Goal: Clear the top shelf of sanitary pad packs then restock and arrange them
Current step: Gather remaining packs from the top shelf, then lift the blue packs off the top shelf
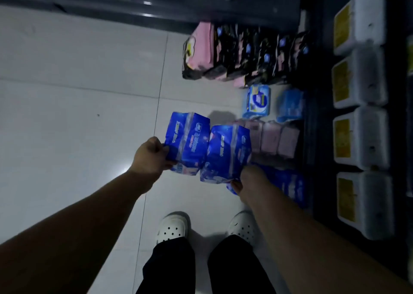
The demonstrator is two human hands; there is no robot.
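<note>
We are looking straight down on a pale tiled floor (78,92).

1. The left hand (149,157) is gripping the left blue pack (187,142) by its near left edge, with the fingers curling round the wrapper.
2. The right hand (242,177) is gripping the right blue pack (225,153) at its lower right corner. Most of its fingers are lying hidden behind the wrapper.
3. Both packs are sitting at the centre of the view, touching side by side and held off the floor. The print on them is showing too blurred for us to read.

Taking bearings from the held packs, we are recording the stock lying on the floor:

- At 1 o'clock, a row of black and pink packs (245,54) is standing close together.
- At 2 o'clock, two light blue packs (257,101) are lying just beside each other.
- At 3 o'clock, a row of pale pink packs (274,139) is sitting near the right blue pack.
- At 4 o'clock, more dark blue packs (290,186) are lying partly under the right forearm.

White tubs (359,79) with yellow labels are lining the dark shelving along the right edge. A dark shelf base (156,10) is running across at 12 o'clock. At 6 o'clock, white clogs (172,226) are showing below black trousers (169,267).
</note>
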